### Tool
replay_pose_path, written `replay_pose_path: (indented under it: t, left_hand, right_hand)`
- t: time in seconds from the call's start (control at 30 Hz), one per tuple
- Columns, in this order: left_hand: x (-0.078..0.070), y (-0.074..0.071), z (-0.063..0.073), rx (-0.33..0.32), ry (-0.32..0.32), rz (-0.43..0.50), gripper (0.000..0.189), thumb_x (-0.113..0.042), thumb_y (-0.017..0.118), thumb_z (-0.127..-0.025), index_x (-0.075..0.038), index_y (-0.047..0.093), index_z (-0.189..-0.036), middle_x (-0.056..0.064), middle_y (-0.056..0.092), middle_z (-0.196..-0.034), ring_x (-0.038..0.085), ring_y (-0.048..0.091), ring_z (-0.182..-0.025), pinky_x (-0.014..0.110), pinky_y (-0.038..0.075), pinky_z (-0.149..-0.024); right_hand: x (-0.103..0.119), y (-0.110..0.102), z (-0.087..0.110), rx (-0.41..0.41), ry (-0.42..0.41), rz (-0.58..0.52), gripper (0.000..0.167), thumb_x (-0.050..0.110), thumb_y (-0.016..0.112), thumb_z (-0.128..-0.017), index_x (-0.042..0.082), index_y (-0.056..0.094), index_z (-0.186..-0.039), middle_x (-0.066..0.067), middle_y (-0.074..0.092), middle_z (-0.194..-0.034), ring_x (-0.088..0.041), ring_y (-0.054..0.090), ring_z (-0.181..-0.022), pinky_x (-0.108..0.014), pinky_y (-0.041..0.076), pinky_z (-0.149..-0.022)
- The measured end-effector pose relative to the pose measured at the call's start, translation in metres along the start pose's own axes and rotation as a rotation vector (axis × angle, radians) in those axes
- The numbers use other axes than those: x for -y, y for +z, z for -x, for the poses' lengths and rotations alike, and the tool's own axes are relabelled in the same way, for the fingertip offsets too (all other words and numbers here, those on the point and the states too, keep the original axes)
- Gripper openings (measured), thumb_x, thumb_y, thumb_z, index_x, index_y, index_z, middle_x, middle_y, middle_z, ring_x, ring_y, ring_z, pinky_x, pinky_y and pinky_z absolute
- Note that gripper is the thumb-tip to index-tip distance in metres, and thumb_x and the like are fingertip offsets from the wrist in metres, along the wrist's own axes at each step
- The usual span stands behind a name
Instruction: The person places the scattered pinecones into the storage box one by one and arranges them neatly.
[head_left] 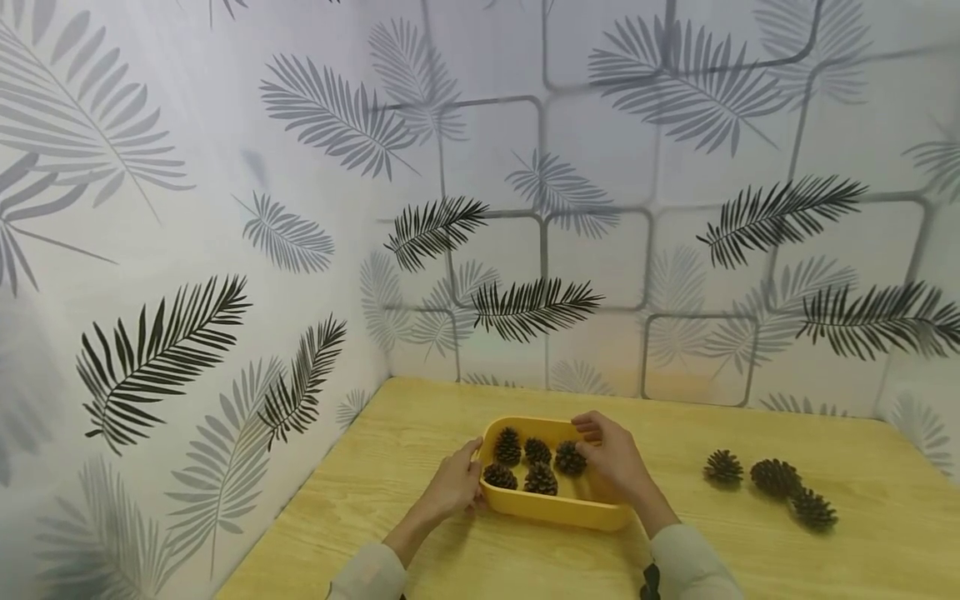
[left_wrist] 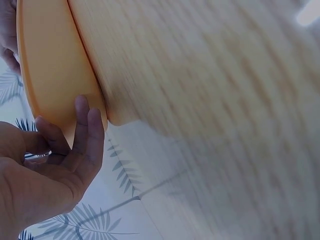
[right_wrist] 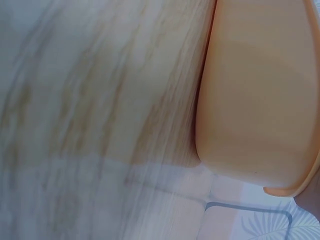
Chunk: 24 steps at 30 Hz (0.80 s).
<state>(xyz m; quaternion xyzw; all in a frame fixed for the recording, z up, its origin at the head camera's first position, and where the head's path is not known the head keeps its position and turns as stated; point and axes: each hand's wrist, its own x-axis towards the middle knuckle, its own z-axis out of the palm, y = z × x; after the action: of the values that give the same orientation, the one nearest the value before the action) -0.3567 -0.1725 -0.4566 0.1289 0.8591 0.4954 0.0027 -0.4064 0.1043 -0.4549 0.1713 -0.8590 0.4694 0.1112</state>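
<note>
A yellow plastic tub (head_left: pixel 555 508) stands on the table with several pine cones (head_left: pixel 541 479) in it. My left hand (head_left: pixel 452 486) grips the tub's left end; in the left wrist view, fingers of the left hand (left_wrist: pixel 60 170) lie against its outer wall. Over the tub's right part is my right hand (head_left: pixel 617 454), its fingers loosely bent. Its thumb is close beside the rightmost pine cone in the tub (head_left: pixel 571 457); whether they touch is unclear. In the right wrist view the tub's wall (right_wrist: pixel 257 95) hides nearly all of that hand.
On the table (head_left: pixel 360 500), right of the tub, lie one separate pine cone (head_left: pixel 723 468) and two touching ones, a larger cone (head_left: pixel 776 478) and another cone (head_left: pixel 813 509). Leaf-patterned translucent sheeting (head_left: pixel 480 250) rises along the table's left and back edges.
</note>
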Motion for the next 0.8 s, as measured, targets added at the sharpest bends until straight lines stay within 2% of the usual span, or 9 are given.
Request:
replay_pose_path:
  t: [0.23,0.53,0.8]
  left_hand:
    - [-0.003,0.001,0.001,0.007,0.005,0.004,0.052,-0.002,0.037,-0.112,0.006,0.026,-0.162,0.028,0.063,-0.074,0.037,0.072,-0.065,0.047,0.061,-0.055]
    - [-0.003,0.005,0.003,0.004,-0.008,-0.02,0.052,-0.001,0.038,-0.111,0.006,0.026,-0.161,0.026,0.063,-0.072,0.034,0.072,-0.062,0.044,0.061,-0.053]
    - [-0.008,0.004,0.001,0.012,-0.014,-0.042,0.052,-0.002,0.037,-0.112,0.006,0.026,-0.161,0.023,0.064,-0.074,0.032,0.071,-0.063,0.041,0.061,-0.055]
  right_hand:
    - [0.001,-0.001,0.001,-0.067,-0.053,-0.047,0.033,0.001,0.067,-0.1,0.003,0.065,-0.133,-0.021,0.066,-0.13,-0.04,0.064,-0.119,-0.056,0.052,-0.102]
    - [-0.002,-0.002,0.001,-0.149,-0.11,-0.107,0.029,0.004,0.068,-0.1,0.007,0.069,-0.128,-0.015,0.071,-0.125,-0.03,0.068,-0.112,-0.05,0.055,-0.099]
    - [0.001,-0.015,0.005,-0.167,-0.15,-0.136,0.029,0.006,0.07,-0.1,0.005,0.068,-0.128,-0.017,0.07,-0.124,-0.032,0.068,-0.11,-0.049,0.056,-0.099]
